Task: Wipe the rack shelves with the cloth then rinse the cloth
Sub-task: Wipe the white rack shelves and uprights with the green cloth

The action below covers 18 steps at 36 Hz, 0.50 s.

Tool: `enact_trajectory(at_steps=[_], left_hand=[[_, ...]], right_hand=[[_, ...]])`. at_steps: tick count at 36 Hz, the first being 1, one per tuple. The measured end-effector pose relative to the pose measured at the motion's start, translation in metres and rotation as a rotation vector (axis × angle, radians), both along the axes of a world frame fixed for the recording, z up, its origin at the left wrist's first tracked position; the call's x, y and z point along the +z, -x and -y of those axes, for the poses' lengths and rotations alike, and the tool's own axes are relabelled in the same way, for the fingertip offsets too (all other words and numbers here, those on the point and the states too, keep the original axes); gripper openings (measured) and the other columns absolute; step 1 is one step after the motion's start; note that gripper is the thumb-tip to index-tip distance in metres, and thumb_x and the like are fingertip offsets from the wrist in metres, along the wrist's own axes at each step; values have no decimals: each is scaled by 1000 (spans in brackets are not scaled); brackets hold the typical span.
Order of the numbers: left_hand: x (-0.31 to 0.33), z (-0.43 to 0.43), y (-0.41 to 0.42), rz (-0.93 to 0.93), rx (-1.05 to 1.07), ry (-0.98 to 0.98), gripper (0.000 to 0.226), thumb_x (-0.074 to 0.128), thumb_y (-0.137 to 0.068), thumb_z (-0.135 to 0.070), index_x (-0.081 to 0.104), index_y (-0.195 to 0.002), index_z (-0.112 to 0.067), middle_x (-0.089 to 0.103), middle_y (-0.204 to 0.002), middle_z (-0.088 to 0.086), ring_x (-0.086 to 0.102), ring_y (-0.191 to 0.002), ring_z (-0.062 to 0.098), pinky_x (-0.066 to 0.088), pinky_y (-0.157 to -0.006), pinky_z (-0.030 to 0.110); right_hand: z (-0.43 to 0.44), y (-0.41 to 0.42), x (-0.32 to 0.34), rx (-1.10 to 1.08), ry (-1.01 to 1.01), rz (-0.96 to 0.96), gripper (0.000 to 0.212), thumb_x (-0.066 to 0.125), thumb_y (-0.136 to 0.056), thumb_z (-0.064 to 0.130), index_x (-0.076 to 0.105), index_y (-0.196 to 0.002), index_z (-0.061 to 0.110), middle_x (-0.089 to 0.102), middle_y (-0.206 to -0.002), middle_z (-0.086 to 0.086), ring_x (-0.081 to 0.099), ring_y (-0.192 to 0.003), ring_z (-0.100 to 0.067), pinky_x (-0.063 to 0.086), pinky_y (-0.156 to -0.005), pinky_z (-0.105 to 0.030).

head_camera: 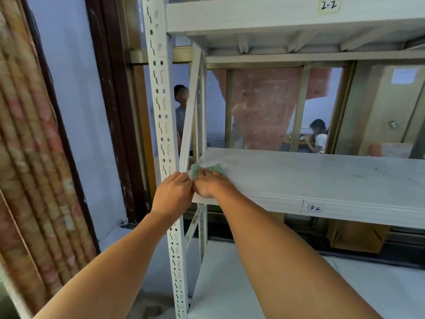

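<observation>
A white metal rack fills the view. Its middle shelf (322,180), labelled 3-2, is bare apart from a green cloth (208,169) at the near left corner. My right hand (209,183) lies flat on the cloth and presses it onto the shelf. My left hand (172,194) is wrapped around the rack's perforated front-left upright (161,111), right beside the right hand. The upper shelf (276,17), labelled 2-2, hangs overhead, and a lower shelf (220,284) shows beneath my arms.
A diagonal brace (189,125) runs beside the upright at the shelf's left end. A rolled patterned carpet (30,157) leans at the far left. Behind the rack is a glazed partition with two people beyond it. A cardboard box (354,236) sits below the middle shelf.
</observation>
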<state>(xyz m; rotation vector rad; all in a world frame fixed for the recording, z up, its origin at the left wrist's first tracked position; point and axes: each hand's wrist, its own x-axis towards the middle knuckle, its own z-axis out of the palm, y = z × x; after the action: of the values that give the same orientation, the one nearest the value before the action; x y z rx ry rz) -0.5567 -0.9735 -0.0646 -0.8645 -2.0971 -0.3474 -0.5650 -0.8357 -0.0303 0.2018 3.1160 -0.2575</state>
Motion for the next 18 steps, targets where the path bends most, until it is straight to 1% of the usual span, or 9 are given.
enact_trajectory(at_steps=[3,5,8,9,13,15,18], left_hand=[[0,6,0,-4,4,4,16,77,-69,4,65,-65,-6,61,-67,6,57,-62,28,50,-49,38],[-2,11,3,3,21,4,15,77,-70,3,66,-65,-5,60,-67,6,57,-63,27,51,-49,40],[-3,21,3,6,34,-1,14,77,-70,3,67,-65,-5,61,-67,6,56,-63,27,52,-50,40],[-3,23,2,9,35,1,14,78,-70,3,68,-65,-5,61,-67,6,56,-63,27,52,-50,40],[-1,27,1,1,21,11,14,81,-68,2,69,-67,-6,63,-68,5,58,-63,25,53,-51,38],[0,24,4,18,18,-17,13,81,-69,2,71,-69,-7,65,-71,4,59,-66,25,55,-54,37],[1,20,7,46,19,-43,10,80,-71,0,73,-74,-7,67,-75,3,60,-69,24,55,-57,36]], right_hand=[[11,2,4,9,3,-19,63,33,-99,43,22,-156,19,28,-160,-13,27,-146,-35,26,-118,-50],[20,1,8,35,19,-13,58,37,-99,38,29,-154,18,36,-154,-15,38,-138,-36,35,-111,-49],[32,0,13,76,40,-21,47,41,-100,29,43,-146,18,50,-141,-16,55,-118,-33,45,-98,-44],[35,-1,14,86,36,-38,45,42,-101,28,46,-144,18,52,-137,-15,57,-114,-33,47,-96,-43],[38,-7,17,82,17,-114,41,44,-102,29,51,-141,17,55,-133,-14,59,-112,-32,49,-93,-42],[37,-6,15,74,68,-154,39,46,-102,29,54,-138,16,59,-128,-13,61,-106,-31,51,-88,-40],[35,-2,12,43,180,-227,36,46,-102,32,62,-128,13,65,-116,-12,61,-91,-28,50,-76,-36]])
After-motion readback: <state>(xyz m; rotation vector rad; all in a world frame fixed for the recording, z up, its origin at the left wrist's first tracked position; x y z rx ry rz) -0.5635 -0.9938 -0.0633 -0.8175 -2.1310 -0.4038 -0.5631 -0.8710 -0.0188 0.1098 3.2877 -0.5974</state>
